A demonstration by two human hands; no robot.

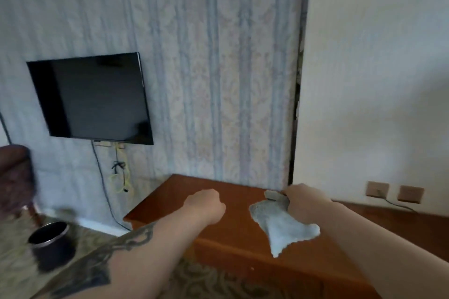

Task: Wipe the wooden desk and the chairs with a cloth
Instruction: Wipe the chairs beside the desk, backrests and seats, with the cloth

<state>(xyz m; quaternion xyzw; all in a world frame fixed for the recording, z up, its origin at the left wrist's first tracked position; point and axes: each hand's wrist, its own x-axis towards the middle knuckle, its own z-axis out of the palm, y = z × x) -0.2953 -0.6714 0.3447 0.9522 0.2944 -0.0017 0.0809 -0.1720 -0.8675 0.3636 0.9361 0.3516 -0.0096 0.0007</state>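
Observation:
The wooden desk (230, 228) stands against the striped wallpapered wall, its reddish-brown top bare. My right hand (302, 201) grips a pale blue-grey cloth (279, 223) above the desk's back right part; the cloth hangs loose below the hand. My left hand (206, 204) hovers over the desk's middle with its fingers curled under, holding nothing that I can see. A dark upholstered chair (14, 177) shows partly at the left edge, blurred.
A black TV (92, 97) hangs on the wall at the left, with cables (119, 179) dangling below it. A dark round bin (52, 243) stands on the patterned carpet. Wall sockets (394, 192) sit low on the white wall at right.

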